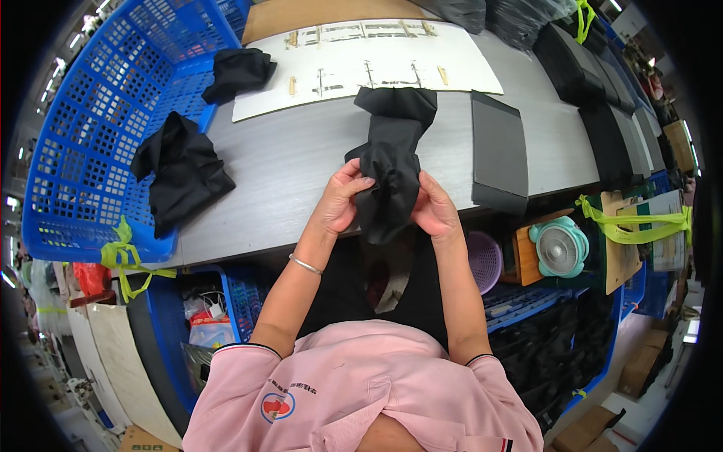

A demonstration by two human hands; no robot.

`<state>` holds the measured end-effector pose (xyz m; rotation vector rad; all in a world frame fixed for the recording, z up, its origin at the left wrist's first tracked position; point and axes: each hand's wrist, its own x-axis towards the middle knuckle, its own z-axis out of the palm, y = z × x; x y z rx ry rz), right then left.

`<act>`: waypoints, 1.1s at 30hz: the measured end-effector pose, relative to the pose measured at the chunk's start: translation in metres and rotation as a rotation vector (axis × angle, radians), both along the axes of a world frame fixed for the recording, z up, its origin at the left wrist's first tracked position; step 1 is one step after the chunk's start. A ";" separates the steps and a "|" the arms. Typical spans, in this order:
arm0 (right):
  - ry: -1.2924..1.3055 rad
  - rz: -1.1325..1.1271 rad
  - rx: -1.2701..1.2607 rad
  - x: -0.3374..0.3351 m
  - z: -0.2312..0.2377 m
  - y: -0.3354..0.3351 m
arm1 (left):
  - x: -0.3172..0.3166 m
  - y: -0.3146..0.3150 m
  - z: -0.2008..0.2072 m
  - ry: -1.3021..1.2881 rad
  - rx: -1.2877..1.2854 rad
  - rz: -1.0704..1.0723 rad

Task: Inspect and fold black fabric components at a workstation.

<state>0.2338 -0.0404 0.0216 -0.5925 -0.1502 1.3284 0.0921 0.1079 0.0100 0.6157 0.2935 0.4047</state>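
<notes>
Hands up over the near edge of the tabletop, and both are on the black cloth. Left hand has its fingers clamped on the cloth's left side, right hand pinches the right side, fingers closed on the fabric. The cloth hangs bunched between them, its far end trailing onto the tabletop by the white board. Right of it lies a flat black box. Far left, a blue basket with more black pieces draped over its rim.
</notes>
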 end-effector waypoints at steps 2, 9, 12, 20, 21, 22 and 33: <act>-0.129 -0.021 0.025 -0.007 0.009 0.011 | 0.000 -0.006 0.016 -0.021 0.007 0.009; -1.876 -0.579 -0.904 0.010 0.031 0.018 | -0.002 0.001 0.024 0.358 0.865 0.737; -1.982 -0.615 -0.697 0.022 0.007 0.007 | 0.007 -0.004 0.021 0.399 1.320 0.854; -2.305 -1.126 -1.036 0.094 -0.004 -0.028 | -0.014 -0.026 0.052 0.435 1.143 0.695; -2.296 -1.002 -1.064 0.106 -0.019 -0.035 | -0.013 -0.030 0.056 0.389 1.107 0.703; -2.281 -0.875 -1.081 0.116 -0.027 -0.040 | -0.017 -0.032 0.055 0.393 1.154 0.708; -2.238 -1.168 -0.727 0.019 0.072 -0.076 | -0.039 -0.094 0.055 0.012 0.587 -0.100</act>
